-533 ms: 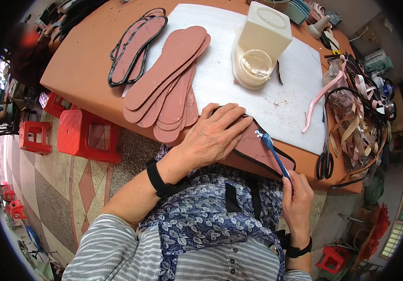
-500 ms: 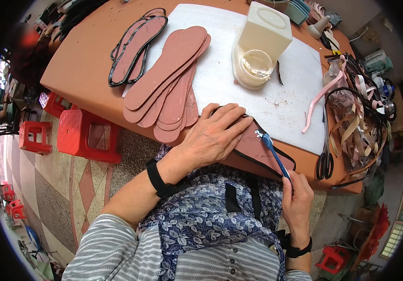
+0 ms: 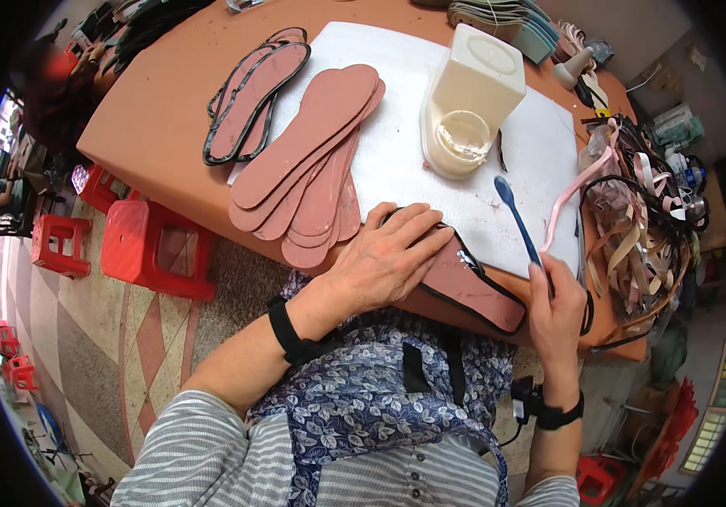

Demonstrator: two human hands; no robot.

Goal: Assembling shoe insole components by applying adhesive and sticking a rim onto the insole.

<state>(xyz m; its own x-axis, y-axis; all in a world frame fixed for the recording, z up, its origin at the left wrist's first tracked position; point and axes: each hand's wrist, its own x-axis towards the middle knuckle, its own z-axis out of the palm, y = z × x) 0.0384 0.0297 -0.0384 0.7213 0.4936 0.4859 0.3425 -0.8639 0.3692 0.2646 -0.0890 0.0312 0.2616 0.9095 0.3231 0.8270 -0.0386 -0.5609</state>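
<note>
The orange table (image 3: pixel 152 127) fills the upper half of the frame, with a white work sheet (image 3: pixel 396 169) laid over its middle. On that sheet, left of centre, a fanned stack of plain pink insoles (image 3: pixel 312 169) lies without any dark edging, and these look like the pieces not yet worked. At the upper left of the sheet, partly on the bare table, two insoles with black binding (image 3: pixel 249 97) around their rims lie one over the other; to judge by that edging they are finished. A cream glue container (image 3: pixel 468 97) with an open round well stands at the upper centre right, and a tangle of pink and tan straps (image 3: pixel 633 228) is heaped at the right edge. At the table's near edge, centre frame, the left hand (image 3: pixel 384 258) lies flat with fingers spread, pressing down the pink insole (image 3: pixel 464 283) now in work, which already carries a dark strip along its lower rim. The right hand (image 3: pixel 557 308), lower right, has its grip closed around the handle of a blue brush (image 3: pixel 519 220), whose head is lifted off the insole and points up toward the container. So I judge the batch as early on: two done, one under way, and about five or six waiting.
</note>
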